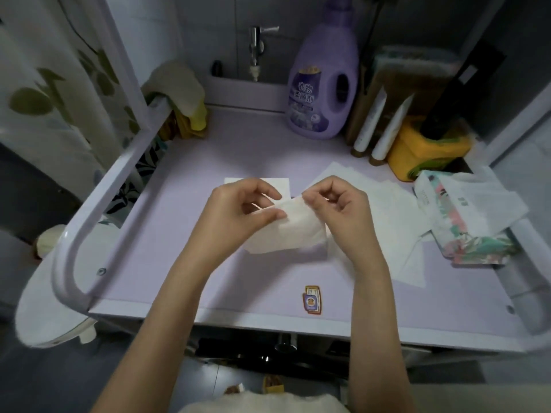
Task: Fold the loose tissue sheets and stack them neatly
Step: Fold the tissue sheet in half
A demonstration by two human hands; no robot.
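Note:
A white tissue sheet (pixel 290 231) hangs folded over above the lilac tabletop (pixel 226 281). My left hand (pixel 238 210) pinches its upper left edge between thumb and fingers. My right hand (pixel 340 204) pinches the upper right corner. Behind my left hand a flat folded tissue (pixel 283 184) lies on the table, partly hidden. Several loose unfolded sheets (pixel 384 201) lie spread to the right under and beyond my right hand.
A floral tissue pack (pixel 465 222) lies at the right edge. A purple detergent bottle (pixel 323 84), two white tubes (pixel 372 123) and a yellow box (pixel 417 150) stand at the back. A white rail (pixel 119 180) borders the left side. A sticker (pixel 311 299) marks the front.

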